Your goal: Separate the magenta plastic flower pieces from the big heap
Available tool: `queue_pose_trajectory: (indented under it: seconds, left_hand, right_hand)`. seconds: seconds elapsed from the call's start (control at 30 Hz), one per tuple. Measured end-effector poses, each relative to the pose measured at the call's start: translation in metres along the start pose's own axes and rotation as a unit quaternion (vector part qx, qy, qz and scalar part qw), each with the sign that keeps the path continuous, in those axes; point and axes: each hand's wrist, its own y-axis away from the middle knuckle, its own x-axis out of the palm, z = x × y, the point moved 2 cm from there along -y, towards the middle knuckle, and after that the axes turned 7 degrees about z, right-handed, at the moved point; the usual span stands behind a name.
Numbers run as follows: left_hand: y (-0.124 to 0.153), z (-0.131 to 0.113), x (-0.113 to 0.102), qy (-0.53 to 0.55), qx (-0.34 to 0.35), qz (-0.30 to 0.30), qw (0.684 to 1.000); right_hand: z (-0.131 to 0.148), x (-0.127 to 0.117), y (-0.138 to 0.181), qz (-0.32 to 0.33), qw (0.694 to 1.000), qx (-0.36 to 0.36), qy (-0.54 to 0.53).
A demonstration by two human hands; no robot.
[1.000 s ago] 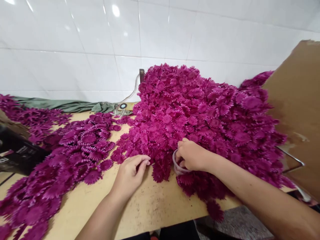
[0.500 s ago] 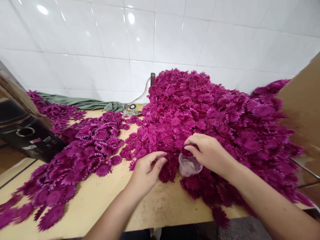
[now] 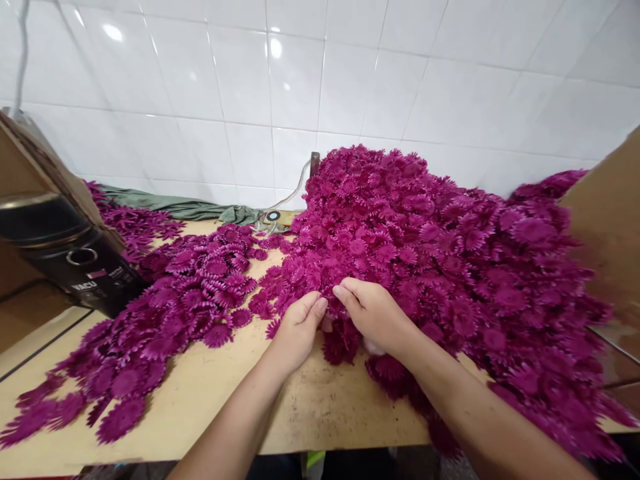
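Note:
Close together over the front of a large heap of magenta fabric flowers (image 3: 390, 220) are my two hands. My left hand (image 3: 299, 328) is closed, thumb pressed to the forefinger. My right hand (image 3: 373, 313) pinches a short way from it, its fingertips almost meeting the left ones. Whatever the fingertips hold is too small or hidden to make out. Under the right hand, a sliver of the clear plastic cup (image 3: 373, 347) shows, mostly covered by that hand. Dark magenta flowers (image 3: 341, 341) lie just below the hands.
A second spread of flowers (image 3: 200, 287) covers the left of the wooden table (image 3: 345, 413). A black canister (image 3: 75, 253) leans beside cardboard at left. Green cloth (image 3: 175, 205) and a small device (image 3: 273, 217) lie by the tiled wall. A cardboard box (image 3: 607, 233) stands at right.
My right hand has moved left from over the clear cup to meet my left hand, now covering most of the cup. The view has shifted slightly.

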Motion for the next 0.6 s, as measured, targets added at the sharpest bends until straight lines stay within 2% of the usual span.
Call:
queue_pose_trajectory:
  seconds: [0.1, 0.23, 0.3, 0.33, 0.4, 0.5, 0.6]
  left_hand:
    - [0.005, -0.003, -0.005, 0.03, 0.004, 0.015, 0.999]
    - [0.009, 0.0, -0.009, 0.107, -0.002, 0.017, 0.994]
    - [0.01, 0.003, -0.01, 0.159, -0.013, 0.006, 0.987]
    - [0.009, 0.005, -0.009, 0.19, -0.021, -0.007, 0.982]
    - [0.006, 0.005, -0.007, 0.257, -0.036, -0.057, 0.964]
    - [0.0, 0.0, 0.002, 0.345, -0.049, -0.133, 0.928]
    - [-0.007, -0.007, 0.01, 0.392, -0.058, -0.136, 0.908]
  right_hand:
    - [0.005, 0.005, -0.003, 0.022, 0.993, -0.015, -0.117]
    - [0.012, 0.014, -0.004, 0.051, 0.94, -0.03, -0.337]
    - [0.013, 0.018, -0.005, 0.057, 0.917, -0.02, -0.394]
    - [0.013, 0.02, -0.006, 0.051, 0.916, -0.013, -0.397]
    - [0.012, 0.022, -0.008, 0.018, 0.939, -0.007, -0.342]
    - [0.016, 0.026, -0.009, -0.018, 0.985, -0.026, -0.171]
    - [0.024, 0.027, -0.003, -0.003, 0.998, -0.033, -0.045]
